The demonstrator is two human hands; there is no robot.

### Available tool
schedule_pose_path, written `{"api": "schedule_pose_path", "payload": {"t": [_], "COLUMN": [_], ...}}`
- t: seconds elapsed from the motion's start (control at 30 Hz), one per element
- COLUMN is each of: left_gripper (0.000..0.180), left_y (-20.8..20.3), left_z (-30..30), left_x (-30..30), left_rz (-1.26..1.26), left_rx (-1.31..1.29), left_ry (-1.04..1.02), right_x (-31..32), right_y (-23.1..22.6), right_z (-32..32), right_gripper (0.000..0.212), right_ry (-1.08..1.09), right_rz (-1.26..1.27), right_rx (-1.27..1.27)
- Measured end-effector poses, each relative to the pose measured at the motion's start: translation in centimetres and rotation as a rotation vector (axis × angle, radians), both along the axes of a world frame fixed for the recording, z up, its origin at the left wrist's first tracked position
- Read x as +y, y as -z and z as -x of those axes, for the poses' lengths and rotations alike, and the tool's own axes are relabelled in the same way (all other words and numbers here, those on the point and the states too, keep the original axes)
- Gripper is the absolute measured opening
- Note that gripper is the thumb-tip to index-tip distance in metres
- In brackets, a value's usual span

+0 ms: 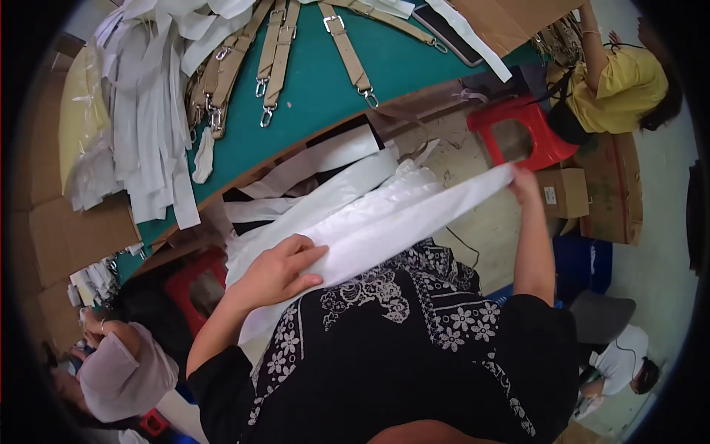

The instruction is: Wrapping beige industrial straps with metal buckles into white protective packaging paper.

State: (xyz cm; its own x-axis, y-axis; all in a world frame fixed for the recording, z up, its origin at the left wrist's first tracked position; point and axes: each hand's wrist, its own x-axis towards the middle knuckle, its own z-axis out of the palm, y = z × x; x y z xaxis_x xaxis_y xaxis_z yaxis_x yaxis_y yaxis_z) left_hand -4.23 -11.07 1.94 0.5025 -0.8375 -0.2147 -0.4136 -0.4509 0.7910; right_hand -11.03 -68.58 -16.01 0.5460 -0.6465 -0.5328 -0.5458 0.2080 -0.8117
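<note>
A long white strip of thin, paper-like or cloth-like material stretches across my lap. Its far right end is pinched in my right hand, raised at arm's length. My left hand lies on the strip's left part, thumb and forefinger stretched apart; its other fingers are partly hidden. Under and behind the strip are more white bands, bunched between my body and the table. On the green table ahead lie several tan straps with metal buckles and snap hooks.
White strips hang over the table's left edge beside a yellow plastic-wrapped bundle. A phone and cardboard are at the far right. Around me are a red stool, cardboard boxes and people at work.
</note>
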Motion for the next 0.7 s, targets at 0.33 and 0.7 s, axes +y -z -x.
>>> {"api": "schedule_pose_path", "payload": {"t": [0.33,0.7], "left_gripper": [0.024,0.031], "left_y": [7.1,0.2], "left_z": [-9.1,-10.7], "left_x": [-9.3,0.7], "left_rz": [-0.009,-0.068], "left_rx": [-0.52,-0.722], "left_ry": [-0.339,-0.852], "right_x": [25.7,31.8], "right_y": [-3.3,-17.8], "right_z": [-15.2,-17.0], "right_gripper": [0.037,0.007], "right_ry": [-0.988,-1.456], "right_rz": [0.349,0.859], "right_rx": [-0.093,-0.864]}}
